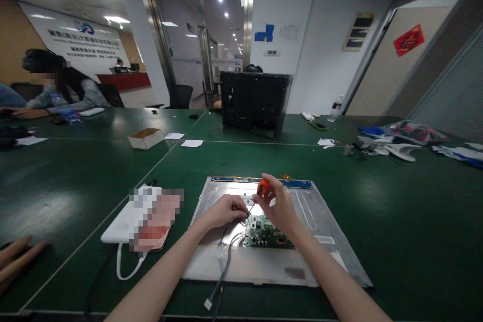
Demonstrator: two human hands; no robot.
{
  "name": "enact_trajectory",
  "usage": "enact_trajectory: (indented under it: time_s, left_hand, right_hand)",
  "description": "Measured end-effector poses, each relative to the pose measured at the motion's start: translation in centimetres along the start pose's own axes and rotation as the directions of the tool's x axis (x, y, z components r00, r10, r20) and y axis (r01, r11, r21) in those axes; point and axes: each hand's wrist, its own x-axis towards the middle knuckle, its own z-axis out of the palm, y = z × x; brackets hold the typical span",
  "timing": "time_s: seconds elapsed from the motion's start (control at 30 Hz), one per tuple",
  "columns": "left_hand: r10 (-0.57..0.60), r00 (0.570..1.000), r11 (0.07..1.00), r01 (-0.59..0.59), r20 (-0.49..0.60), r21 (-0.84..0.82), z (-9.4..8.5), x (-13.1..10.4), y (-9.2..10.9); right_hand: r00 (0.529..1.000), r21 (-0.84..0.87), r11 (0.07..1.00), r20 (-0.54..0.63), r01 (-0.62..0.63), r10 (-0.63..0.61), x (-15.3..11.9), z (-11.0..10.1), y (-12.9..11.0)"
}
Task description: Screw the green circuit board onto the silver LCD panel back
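Observation:
My right hand (281, 209) grips a small screwdriver (263, 186) by its orange and black handle. The thin shaft slants down to the upper left corner of a green circuit board (260, 235). Beside that tip, the fingers of my left hand (226, 210) are pinched together at the board's edge; what they hold, if anything, is too small to make out. The board lies on the silver metal back of a display panel (241, 266), and my right hand covers part of it. Grey cables (227, 264) run from the board's left side toward me, ending in a white connector (208, 304).
Left of the panel lie a white device (126, 219) with a cable and a phone (160, 226). Farther off stand an open box (145, 138) and a black monitor casing (254, 98). A person (68, 85) sits far left; another person's hand (18, 259) rests at lower left.

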Motion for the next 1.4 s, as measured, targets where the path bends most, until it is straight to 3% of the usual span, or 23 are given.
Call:
enact_trajectory:
  time_s: [0.17,0.37,0.63,1.0,1.4]
  left_hand:
    - [-0.025,1.000,0.999,0.025,0.004,-0.048,0.03,0.07,-0.15]
    - [-0.003,1.000,1.000,0.003,0.019,0.025,-0.19,0.08,0.20]
    - [-0.006,1.000,1.000,0.006,0.014,0.001,-0.16,0.09,0.05]
    - [-0.009,1.000,1.000,0.009,0.009,0.017,-0.22,0.11,0.59]
    - [-0.037,0.999,0.999,0.037,0.012,-0.028,-0.11,0.12,0.40]
  right_hand:
    - [0.997,0.090,0.995,0.067,-0.045,0.039,-0.22,0.18,-0.16]
    - [0.987,0.169,0.976,0.112,-0.134,0.116,-0.37,0.49,-0.01]
    - [0.996,0.081,0.993,0.046,-0.083,0.079,-0.62,0.89,0.61]
    - [0.991,0.099,0.990,0.104,-0.100,0.090,-0.73,0.82,0.16]
    - [0.997,0.041,0.997,0.053,-0.062,0.060,-0.73,0.94,0.26]
